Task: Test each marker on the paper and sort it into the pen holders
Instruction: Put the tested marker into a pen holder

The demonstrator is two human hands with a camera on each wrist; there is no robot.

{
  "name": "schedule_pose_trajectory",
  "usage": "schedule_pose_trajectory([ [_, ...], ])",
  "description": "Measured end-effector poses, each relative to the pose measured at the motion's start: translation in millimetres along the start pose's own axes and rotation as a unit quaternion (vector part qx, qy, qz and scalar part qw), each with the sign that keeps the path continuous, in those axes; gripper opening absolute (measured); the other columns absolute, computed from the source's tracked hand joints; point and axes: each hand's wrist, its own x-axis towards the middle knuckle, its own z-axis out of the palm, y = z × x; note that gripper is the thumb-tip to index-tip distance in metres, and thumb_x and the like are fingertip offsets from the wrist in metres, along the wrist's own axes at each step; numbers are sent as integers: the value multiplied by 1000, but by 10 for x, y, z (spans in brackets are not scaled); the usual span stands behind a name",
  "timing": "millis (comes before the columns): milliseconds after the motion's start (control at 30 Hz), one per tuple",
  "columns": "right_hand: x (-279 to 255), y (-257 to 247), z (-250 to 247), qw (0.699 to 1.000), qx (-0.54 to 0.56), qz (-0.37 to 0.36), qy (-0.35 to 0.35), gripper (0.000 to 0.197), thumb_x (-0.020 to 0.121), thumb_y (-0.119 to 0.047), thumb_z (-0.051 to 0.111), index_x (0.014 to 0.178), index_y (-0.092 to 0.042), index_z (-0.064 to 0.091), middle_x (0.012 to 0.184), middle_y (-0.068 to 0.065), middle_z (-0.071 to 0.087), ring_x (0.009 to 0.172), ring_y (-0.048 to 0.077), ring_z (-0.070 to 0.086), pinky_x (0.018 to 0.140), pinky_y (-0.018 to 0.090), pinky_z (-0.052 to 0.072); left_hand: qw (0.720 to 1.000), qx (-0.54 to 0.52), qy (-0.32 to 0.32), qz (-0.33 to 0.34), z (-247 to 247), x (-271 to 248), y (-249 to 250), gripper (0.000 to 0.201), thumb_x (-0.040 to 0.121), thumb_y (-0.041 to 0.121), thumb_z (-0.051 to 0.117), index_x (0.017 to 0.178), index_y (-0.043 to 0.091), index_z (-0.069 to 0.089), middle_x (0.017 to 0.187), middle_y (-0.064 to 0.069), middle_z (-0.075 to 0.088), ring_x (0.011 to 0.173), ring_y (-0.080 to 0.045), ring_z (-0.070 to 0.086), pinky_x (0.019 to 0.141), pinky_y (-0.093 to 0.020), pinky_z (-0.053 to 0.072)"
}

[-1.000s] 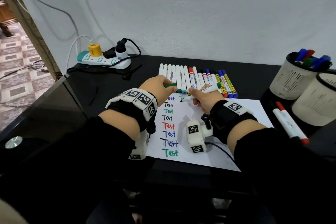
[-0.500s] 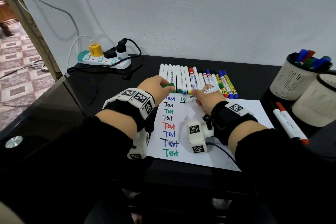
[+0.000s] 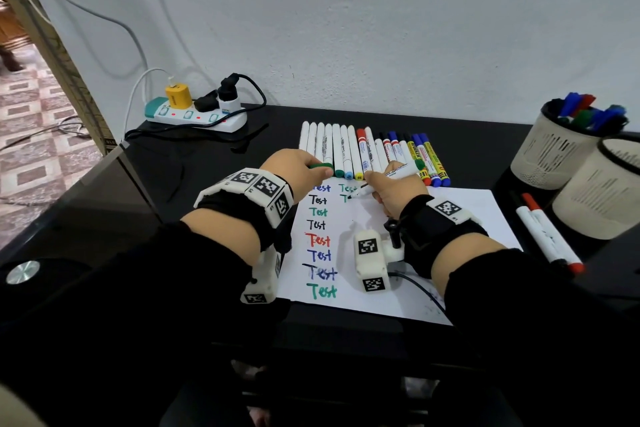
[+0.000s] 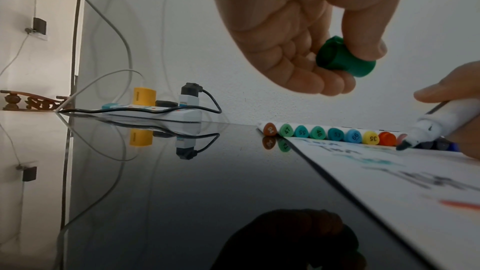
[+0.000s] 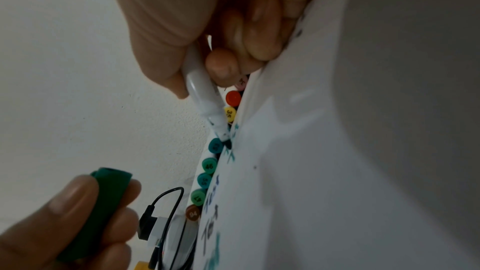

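Green marker [image 3: 388, 180] pinched in right hand [image 3: 394, 189], tip now lower on paper [image 3: 467, 218] near its far edge, starting a second "Test" under the finished one. Green cap [image 4: 345, 57] gripped in left hand [image 3: 298, 172]. Likely writes well; recapping, then pen holders [image 3: 554, 156] at bench's right edge.

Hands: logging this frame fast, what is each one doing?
Left hand: pinches the green plastic marker cap.
Right hand: grips the uncapped white-barrelled green marker, tip at the white paper sheet.
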Motion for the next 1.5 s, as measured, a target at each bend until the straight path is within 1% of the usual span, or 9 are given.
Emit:
schedule_pose_trajectory([
  [133, 24, 14, 3, 1000, -9, 14, 1, 25, 88, -27, 62, 67, -17, 52, 65, -2, 53, 55, 11, 46, 51, 22, 37, 1000, -1, -2, -2, 4, 6, 3, 28, 93, 40, 51, 100, 18, 66, 94, -3, 67, 85, -17, 60, 63, -23, 40],
  [300, 40, 9, 11, 1000, -13, 21, 2, 26, 86, -31, 63, 67, -16, 53, 66, 0, 54, 55, 13, 46, 52, 24, 38, 1000, -6, 2, -1, 15, 6, -6, 24, 93, 40, 51, 98, 20, 65, 89, -1, 65, 80, -15, 57, 59, -18, 38],
  [467, 43, 4, 9, 999, -31, 14, 3, 25, 86, -23, 60, 65, -16, 49, 65, 1, 51, 56, 14, 44, 50, 24, 36, 1000, 7, -4, -3, 22, 10, 3, 28, 93, 41, 50, 96, 18, 65, 94, -3, 68, 83, -16, 60, 59, -18, 38],
  [633, 12, -5, -27, 998, 55, 21, -8, 27, 90, -26, 60, 67, -15, 52, 55, 1, 48, 46, 13, 38, 43, 23, 33, 1000, -11, -6, -7, 24, 21, -21, 30, 93, 41, 51, 96, 16, 67, 98, -7, 70, 89, -21, 64, 75, -28, 47],
  [767, 22, 16, -102, 996, 56, 31, -59, 21, 86, -32, 68, 81, -13, 62, 63, 2, 50, 48, 12, 36, 40, 21, 32, 1000, -21, -3, -8, 22, 18, -36, 29, 92, 42, 52, 96, 18, 67, 98, -6, 70, 94, -23, 65, 81, -31, 49],
  [833, 38, 10, -114, 998, 32, 28, -50, 19, 83, -30, 71, 81, -13, 62, 63, 2, 51, 48, 12, 38, 43, 22, 33, 1000, -22, -4, -8, 21, 15, -31, 29, 92, 42, 52, 97, 18, 67, 98, -6, 70, 95, -23, 65, 83, -32, 49],
  [967, 42, -18, -103, 996, -82, -41, -14, 32, 87, -34, 62, 64, -17, 48, 55, -1, 52, 50, 12, 43, 52, 23, 37, 1000, -19, -7, -9, 19, 5, -22, 31, 93, 41, 51, 99, 16, 68, 99, -7, 70, 96, -24, 65, 83, -32, 49],
  [1200, 82, 44, -99, 990, -128, -50, -18, 30, 91, -34, 55, 70, -17, 43, 61, 0, 52, 56, 14, 46, 51, 24, 36, 999, -37, -10, -13, 11, 19, -52, 27, 92, 41, 52, 89, 19, 67, 98, -8, 71, 94, -24, 66, 82, -31, 49],
  [1500, 130, 31, -73, 988, -146, -50, -21, 30, 92, -35, 55, 71, -18, 41, 68, 3, 52, 63, 16, 47, 60, 27, 40, 1000, -27, -7, -13, 22, 13, -24, 29, 93, 41, 52, 98, 17, 67, 98, -7, 69, 89, -20, 63, 76, -28, 47],
])
